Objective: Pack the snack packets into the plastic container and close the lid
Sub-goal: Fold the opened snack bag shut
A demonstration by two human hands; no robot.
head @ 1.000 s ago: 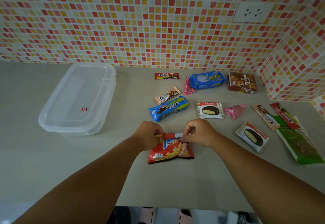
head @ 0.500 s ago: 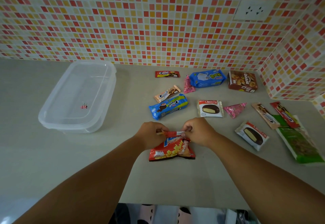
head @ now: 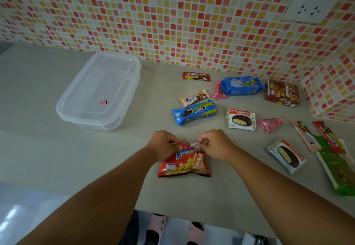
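Soft, even, rather dim light fills the scene, with faint shadows beneath the forearms. A pale glare sits on the counter [head: 28,212] at lower left. The tiled wall [head: 172,14] bows from wide-angle distortion, and the corners look slightly smeared.

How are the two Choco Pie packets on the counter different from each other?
The Choco Pie near the middle lies square to the view with its name readable; the Choco Pie farther right lies turned diagonally, its print unreadable, near a green packet. Both are white wrappers picturing a chocolate-coated pie, untouched.
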